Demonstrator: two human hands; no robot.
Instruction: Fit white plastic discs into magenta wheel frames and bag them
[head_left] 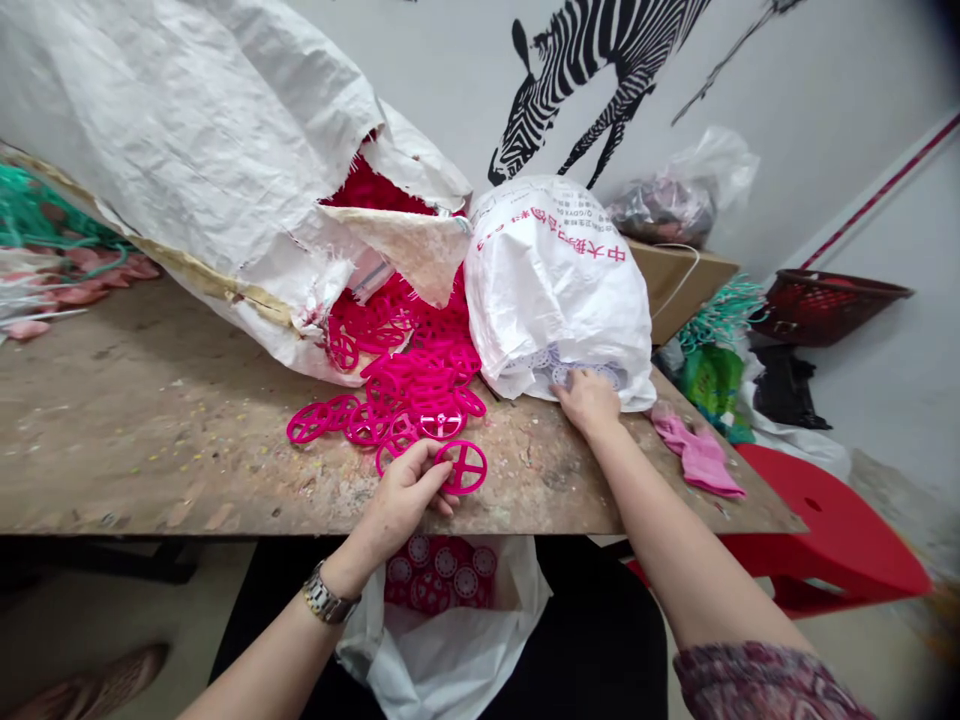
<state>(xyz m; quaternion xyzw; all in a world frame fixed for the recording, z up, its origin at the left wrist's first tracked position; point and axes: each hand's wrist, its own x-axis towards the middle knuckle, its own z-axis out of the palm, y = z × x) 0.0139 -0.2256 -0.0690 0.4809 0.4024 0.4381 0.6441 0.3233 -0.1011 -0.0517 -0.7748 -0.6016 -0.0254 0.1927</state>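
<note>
left hand (409, 490): closed on one pink wheel (463, 466), thumb and fingers pinching its rim. the wheel is a spoked disc, held just above the near edge of the workbench (150, 440), about midway along that edge. a wristwatch (328, 598) sits on this wrist.

right hand (589, 398): palm down at the mouth of the white bag (559, 290), fingertips on the white pieces (559, 372) that show in the opening. the fingers are hidden from this angle, so it cannot be told whether they grip a piece.

white bag: stands toward the right end of the workbench. it carries red printed characters and a short line of dark print, all upside down to the camera; the red ones appear to be chinese and cannot be read reliably.

torn woven sack (210, 150): lies across the far left of the workbench. a pile of pink wheels (405, 380) spills from its tear to the centre, touching the white bag.

below the near edge, a clear plastic bag (450, 650) holds pink-and-white discs. a pink cloth (697, 455) lies at the right edge. a zebra picture (592, 70) marks the wall.
</note>
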